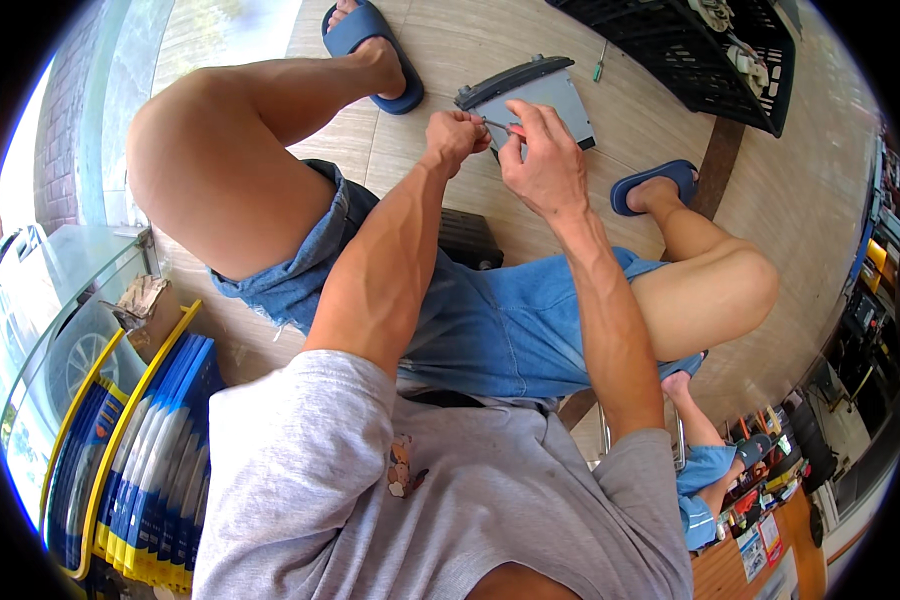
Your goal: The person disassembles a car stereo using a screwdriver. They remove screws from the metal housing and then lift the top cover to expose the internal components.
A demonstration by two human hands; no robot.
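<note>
My right hand [548,165] is closed round a slim red-handled screwdriver [500,126], its thin metal shaft pointing left. At the tip of that shaft my left hand [457,138] is closed, fingers pinched together. Whatever it pinches is too small and covered to make out. Beneath and just beyond both hands, a flat grey metal box [560,105] with a black front panel [515,80] lies on the tiled floor. It looks like a car stereo unit. The right hand covers part of it.
A green-handled screwdriver [599,68] lies on the floor beyond the box. Farther right stands a black plastic crate [670,60] with parts inside. A dark box [467,236] sits between my legs. Yellow racks of blue packages [160,450] stand at left. Another person's leg [698,415] shows at lower right.
</note>
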